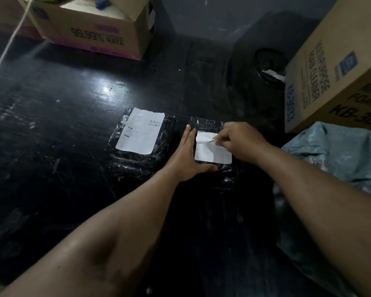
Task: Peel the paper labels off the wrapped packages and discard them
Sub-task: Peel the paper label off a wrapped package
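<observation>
Two black plastic-wrapped packages lie side by side on the dark floor. The left package (137,155) carries a full white paper label (139,130) with small print. On the right package (208,123), a white label (212,153) has its upper edge lifted and folded back. My right hand (238,140) pinches that lifted edge between thumb and fingers. My left hand (189,155) lies flat along the right package's left side, thumb across its near edge, holding it down.
A cardboard box (94,28) printed "99.99% RATE" stands at the back left. Another cardboard box (334,67) marked "FOAM CLEANER" stands at the right. A blue-grey plastic sack (334,159) lies under it. A dark round bin (268,65) holding a white scrap sits behind.
</observation>
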